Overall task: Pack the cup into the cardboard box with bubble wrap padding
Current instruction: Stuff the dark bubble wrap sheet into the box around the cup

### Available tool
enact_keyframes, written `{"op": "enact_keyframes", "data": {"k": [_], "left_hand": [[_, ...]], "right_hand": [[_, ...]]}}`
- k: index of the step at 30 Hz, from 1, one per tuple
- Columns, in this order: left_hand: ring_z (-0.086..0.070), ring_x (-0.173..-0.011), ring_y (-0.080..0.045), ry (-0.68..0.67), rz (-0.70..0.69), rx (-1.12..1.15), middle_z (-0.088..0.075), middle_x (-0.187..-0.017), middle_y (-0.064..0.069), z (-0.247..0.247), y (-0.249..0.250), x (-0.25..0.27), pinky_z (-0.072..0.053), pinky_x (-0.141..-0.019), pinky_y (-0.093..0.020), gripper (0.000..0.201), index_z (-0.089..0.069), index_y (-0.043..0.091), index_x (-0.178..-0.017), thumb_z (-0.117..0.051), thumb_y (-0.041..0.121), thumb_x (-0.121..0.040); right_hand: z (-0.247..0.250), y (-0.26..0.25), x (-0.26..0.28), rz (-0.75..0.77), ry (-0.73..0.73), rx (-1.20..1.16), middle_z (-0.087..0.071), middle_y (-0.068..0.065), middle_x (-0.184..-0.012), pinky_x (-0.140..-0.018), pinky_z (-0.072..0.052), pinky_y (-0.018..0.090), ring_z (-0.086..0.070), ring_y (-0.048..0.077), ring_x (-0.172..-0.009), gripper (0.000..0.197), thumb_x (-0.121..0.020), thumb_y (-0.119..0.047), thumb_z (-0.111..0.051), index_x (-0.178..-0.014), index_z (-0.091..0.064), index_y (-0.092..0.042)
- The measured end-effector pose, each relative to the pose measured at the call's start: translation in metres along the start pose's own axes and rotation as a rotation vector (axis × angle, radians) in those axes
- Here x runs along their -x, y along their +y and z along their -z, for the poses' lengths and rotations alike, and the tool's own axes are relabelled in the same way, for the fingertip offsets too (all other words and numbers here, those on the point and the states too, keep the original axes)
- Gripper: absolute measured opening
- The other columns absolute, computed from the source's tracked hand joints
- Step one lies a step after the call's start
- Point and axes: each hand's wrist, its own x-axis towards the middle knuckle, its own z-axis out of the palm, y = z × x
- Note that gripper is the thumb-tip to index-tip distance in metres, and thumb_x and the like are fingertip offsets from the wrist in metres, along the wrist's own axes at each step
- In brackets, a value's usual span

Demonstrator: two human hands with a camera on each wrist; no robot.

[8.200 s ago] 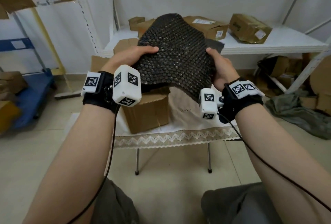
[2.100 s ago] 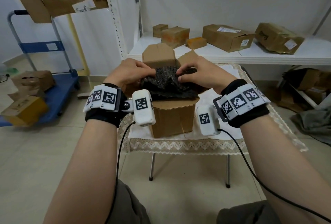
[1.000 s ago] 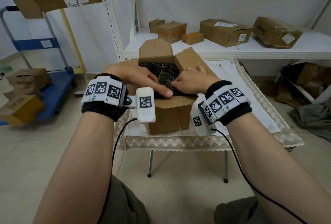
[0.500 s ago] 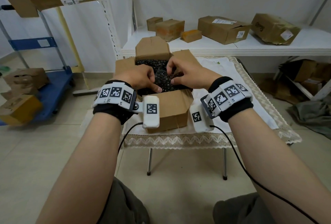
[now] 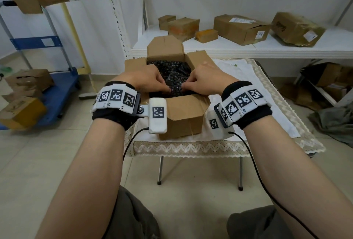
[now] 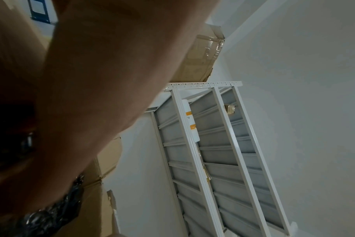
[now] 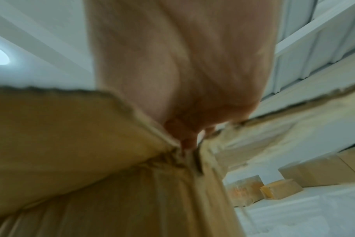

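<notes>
A person sits facing a small table [image 5: 282, 116] draped with a white lace-edged cloth [image 5: 191, 148]; on it stands an open cardboard box [image 5: 183, 116], its four flaps spread outward and the far flap upright; black bubble wrap [image 5: 172, 70] fills the inside of the box up to near the rim; the cup cannot be seen anywhere, and whether it lies under the wrap cannot be told. Both hands reach into the box from the near side; the left hand [image 5: 148, 81] has its fingers curled down onto the wrap, pinching or pressing a fold of it; the right hand [image 5: 205, 80] mirrors it, fingers bent and gripping the wrap just beside the left, fingertips nearly meeting at the middle. Each wrist wears a black band with white marker tags and a small white camera block; a black cable trails from each. Behind the table a white shelf [image 5: 248, 49] carries several closed brown parcels [image 5: 238, 28]; to the left stands a blue trolley [image 5: 55, 93] with more cartons; the floor is pale tile.
</notes>
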Motion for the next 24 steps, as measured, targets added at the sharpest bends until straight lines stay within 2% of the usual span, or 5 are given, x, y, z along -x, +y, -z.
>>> {"op": "enact_keyframes", "data": {"k": [5,8,15,19,24], "left_hand": [[-0.065,-0.088,-0.006,-0.078,0.006,0.029,-0.074,-0.082,0.019,-0.005,-0.001,-0.002,-0.054,-0.084,-0.029,0.022,-0.078,0.041,-0.069,-0.068,0.03,-0.087],[-0.064,-0.092,-0.006,-0.068,-0.001,0.019,-0.074,-0.084,0.019,-0.004,-0.001,-0.003,-0.053,-0.086,-0.03,0.025,-0.075,0.044,-0.062,-0.069,0.036,-0.084],[-0.06,-0.104,-0.005,-0.015,-0.071,0.084,-0.07,-0.103,0.019,0.016,-0.009,0.009,-0.046,-0.102,-0.037,0.01,-0.078,0.045,-0.083,-0.068,0.043,-0.084],[-0.061,-0.106,-0.005,0.057,-0.105,0.192,-0.072,-0.106,0.013,0.033,-0.004,0.02,-0.044,-0.098,-0.027,0.011,-0.079,0.035,-0.093,-0.073,0.034,-0.084],[-0.061,-0.105,-0.003,0.109,-0.138,0.25,-0.074,-0.103,0.013,0.043,0.016,0.027,-0.039,-0.096,-0.025,0.017,-0.077,0.031,-0.102,-0.069,0.036,-0.087]], "right_hand": [[0.001,-0.005,0.006,-0.036,-0.094,-0.038,-0.07,0.002,-0.098,-0.096,-0.037,0.036,-0.057,0.019,-0.098,0.048,-0.1,-0.044,-0.036,-0.089,-0.08,-0.028],[-0.001,-0.007,0.007,-0.054,-0.074,-0.088,-0.071,0.003,-0.103,-0.098,-0.039,0.035,-0.058,0.021,-0.1,0.053,-0.1,-0.042,-0.032,-0.086,-0.081,-0.028],[0.005,0.003,0.015,0.04,0.049,-0.402,-0.074,-0.004,-0.091,-0.079,-0.053,0.027,-0.067,0.014,-0.089,0.042,-0.102,-0.033,-0.044,-0.089,-0.08,-0.018],[0.014,0.01,0.019,0.044,0.174,-0.481,-0.075,-0.001,-0.09,-0.048,-0.046,0.011,-0.067,0.016,-0.076,0.027,-0.097,-0.029,-0.054,-0.094,-0.079,-0.02],[0.028,0.017,0.024,0.031,0.355,-0.565,-0.076,-0.004,-0.088,-0.06,-0.039,0.002,-0.061,0.0,-0.074,0.021,-0.092,-0.025,-0.06,-0.091,-0.08,-0.018]]}}
